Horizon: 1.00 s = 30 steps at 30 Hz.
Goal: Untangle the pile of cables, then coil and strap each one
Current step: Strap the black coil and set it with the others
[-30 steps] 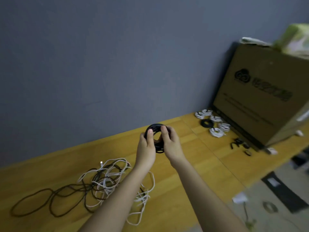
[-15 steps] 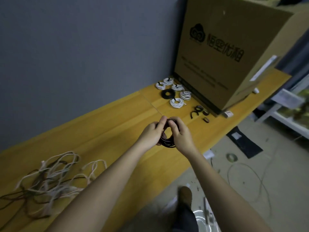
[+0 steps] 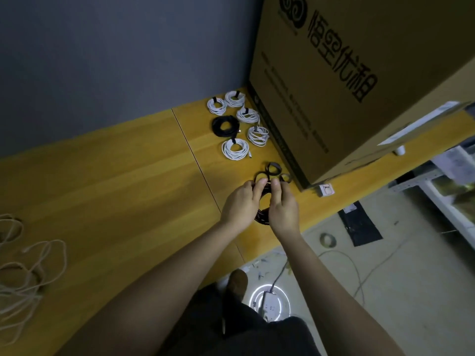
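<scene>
- Black coil [image 3: 261, 217]: a wound dark cable, held between both hands above the near edge of the wooden table [image 3: 115, 176]; only its lower arc and a sliver by the fingertips show.
- Left hand [image 3: 241, 204]: fingers curled round the coil's left side, thumb and forefinger pinching at its top.
- Right hand [image 3: 282, 204]: fingers curled round the coil's right side, fingertips meeting the left hand's at the top.
- Loose straps [image 3: 272, 169]: several dark looped strips lying on the table just beyond the fingertips, beside the cardboard box [image 3: 347, 86].
- Finished coils: five white coils [image 3: 235, 149] and one black one [image 3: 225, 125], each apparently banded, grouped against the box's foot.
- Remaining tangle [image 3: 23, 273]: pale cables heaped at the far left of the table, well apart from the hands.
- Step in hand, as judged: coiling of this cable looks done; strapping is about to start.
- Next move, as judged: one hand must keep the turns pinched together while the other frees itself to pick a strap and pass it round the bundle; a slack pinch would let the loops spring apart.
</scene>
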Each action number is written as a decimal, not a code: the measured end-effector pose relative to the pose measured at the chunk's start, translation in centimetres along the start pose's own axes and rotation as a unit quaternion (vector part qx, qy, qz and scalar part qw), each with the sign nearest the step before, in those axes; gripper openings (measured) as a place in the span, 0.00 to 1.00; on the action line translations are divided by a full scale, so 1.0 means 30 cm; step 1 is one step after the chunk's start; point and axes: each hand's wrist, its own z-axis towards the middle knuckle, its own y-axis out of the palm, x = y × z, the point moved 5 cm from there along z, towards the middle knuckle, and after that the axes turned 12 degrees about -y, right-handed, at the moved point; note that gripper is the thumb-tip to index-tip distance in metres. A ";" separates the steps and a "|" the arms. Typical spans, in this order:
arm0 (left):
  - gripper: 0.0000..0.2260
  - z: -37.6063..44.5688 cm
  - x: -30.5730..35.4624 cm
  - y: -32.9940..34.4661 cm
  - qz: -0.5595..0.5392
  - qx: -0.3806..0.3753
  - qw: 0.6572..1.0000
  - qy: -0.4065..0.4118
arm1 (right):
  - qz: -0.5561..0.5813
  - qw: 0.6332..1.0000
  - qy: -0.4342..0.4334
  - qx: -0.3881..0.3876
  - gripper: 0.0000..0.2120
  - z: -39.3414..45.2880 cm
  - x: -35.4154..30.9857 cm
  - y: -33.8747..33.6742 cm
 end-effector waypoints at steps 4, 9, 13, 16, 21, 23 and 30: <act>0.20 0.068 -0.035 0.075 -0.053 -0.125 0.990 -0.025 | -0.018 0.999 -0.016 -0.026 0.19 0.052 0.094 0.000; 0.25 0.172 -0.117 0.131 -0.037 -0.206 0.975 -0.077 | -0.026 0.999 0.025 -0.038 0.19 0.067 0.229 0.001; 0.15 0.300 -0.177 0.151 0.050 -0.099 0.989 -0.099 | -0.066 0.994 0.074 -0.039 0.21 0.088 0.312 -0.028; 0.13 0.373 -0.190 0.191 0.066 -0.073 0.989 -0.114 | -0.091 0.991 0.084 -0.056 0.18 0.134 0.341 -0.045; 0.22 0.475 -0.184 0.290 0.167 -0.037 0.978 -0.122 | -0.125 0.984 0.074 -0.104 0.13 0.238 0.384 -0.036; 0.21 0.505 -0.189 0.315 0.191 -0.028 0.975 -0.109 | -0.118 0.984 0.065 -0.116 0.14 0.262 0.393 -0.027; 0.08 0.457 -0.184 0.219 0.114 0.002 0.992 -0.061 | -0.088 0.983 0.043 -0.159 0.18 0.265 0.388 -0.014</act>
